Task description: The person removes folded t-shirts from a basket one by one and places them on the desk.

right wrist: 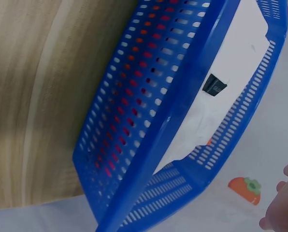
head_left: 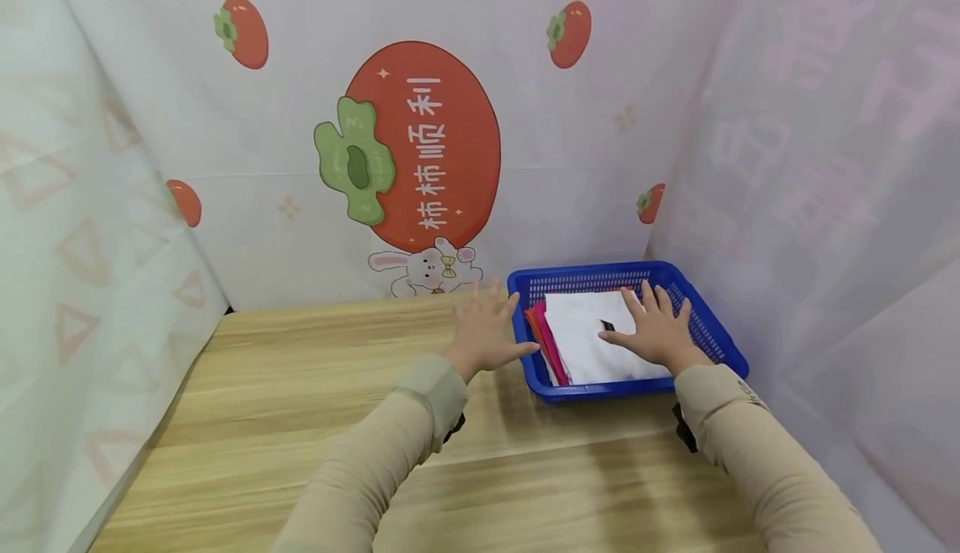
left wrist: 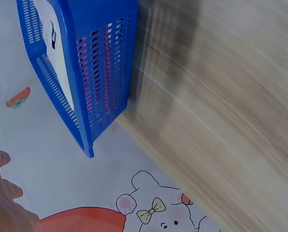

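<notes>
A blue plastic basket (head_left: 600, 390) with perforated sides holds a stack of folded cloth, a white piece (head_left: 585, 344) with a small black label on top and pink (head_left: 551, 344) and orange edges at its left. My left hand (head_left: 483, 338), fingers spread, is just left of the basket and holds nothing. Over the cloth my right hand (head_left: 658, 329) hovers with spread fingers, also empty. The left wrist view shows the basket's side (left wrist: 105, 72) and part of the left hand (left wrist: 6, 198). In the right wrist view, part of the right hand (right wrist: 284, 203) appears beyond the basket (right wrist: 168, 116).
A wooden table (head_left: 300, 403) carries the basket at its right back. White cloth walls printed with persimmons and a rabbit (head_left: 431, 269) stand at the back, and other printed sheets hang at the left (head_left: 82, 228) and right (head_left: 825, 186).
</notes>
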A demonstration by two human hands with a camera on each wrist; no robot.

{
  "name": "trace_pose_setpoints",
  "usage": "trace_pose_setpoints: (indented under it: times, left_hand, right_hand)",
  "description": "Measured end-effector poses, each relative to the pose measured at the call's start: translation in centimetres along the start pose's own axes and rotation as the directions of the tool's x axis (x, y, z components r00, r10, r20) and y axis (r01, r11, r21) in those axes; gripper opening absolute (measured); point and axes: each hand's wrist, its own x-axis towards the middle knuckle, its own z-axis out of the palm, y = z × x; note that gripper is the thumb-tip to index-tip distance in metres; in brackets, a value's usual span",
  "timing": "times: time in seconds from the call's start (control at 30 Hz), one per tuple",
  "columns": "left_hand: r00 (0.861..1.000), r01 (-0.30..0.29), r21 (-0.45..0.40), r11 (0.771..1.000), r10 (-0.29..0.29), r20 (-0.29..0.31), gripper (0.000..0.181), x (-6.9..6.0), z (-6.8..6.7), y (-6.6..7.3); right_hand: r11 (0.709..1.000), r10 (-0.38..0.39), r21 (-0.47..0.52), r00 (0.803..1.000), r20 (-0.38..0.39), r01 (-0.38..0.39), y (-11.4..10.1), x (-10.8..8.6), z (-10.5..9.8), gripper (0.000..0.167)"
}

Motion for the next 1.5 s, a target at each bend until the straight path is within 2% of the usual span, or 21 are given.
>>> trace_pose_setpoints:
  times: [0.4,0.63,0.73,0.83,0.93,1.03,1.23,1.33,1.5]
  left_hand:
    - [0.998,-0.020,0.028,0.999,0.018,0.068,0.084,0.6,1.6,2.6]
    - [0.993,-0.048,-0.042,0.998,0.052,0.101,0.082,0.9,2.6,3.9]
    - [0.990,-0.050,-0.097,0.994,0.062,0.125,0.080,1.1,2.8,4.3]
    - [0.981,-0.042,-0.198,0.979,0.078,0.176,0.079,1.2,3.0,4.8]
    - [0.970,-0.012,-0.302,0.953,0.085,0.229,0.080,1.4,3.2,5.4]
    - [0.963,0.005,-0.346,0.938,0.088,0.253,0.080,1.7,3.6,5.8]
    - [0.958,0.037,-0.419,0.907,0.087,0.273,0.078,2.8,5.0,6.4]
    - [0.960,0.053,-0.461,0.886,0.082,0.268,0.077,3.4,5.5,6.5]
    - [0.957,0.081,-0.540,0.838,0.087,0.278,0.077,3.9,5.8,6.8]
  right_hand:
    - [0.999,0.022,0.026,0.999,0.036,-0.023,1.0,-0.6,1.3,0.098]
    - [0.998,0.023,0.062,0.999,0.028,-0.025,1.1,-0.8,2.3,0.099]
    - [0.996,0.042,0.080,0.997,0.067,-0.047,1.0,-0.8,2.6,0.099]
    - [0.993,0.069,0.086,0.990,0.122,-0.080,1.2,-0.5,2.9,0.097]
    - [0.991,0.097,0.074,0.983,0.154,-0.110,1.5,-0.3,3.1,0.094]
    - [0.987,0.119,0.083,0.978,0.174,-0.135,1.8,0.0,3.2,0.091]
    - [0.971,0.155,0.143,0.959,0.236,-0.191,3.0,0.4,3.6,0.090]
    - [0.963,0.164,0.168,0.951,0.261,-0.212,3.3,0.5,3.6,0.088]
    - [0.961,0.191,0.157,0.956,0.225,-0.229,3.6,0.6,3.8,0.078]
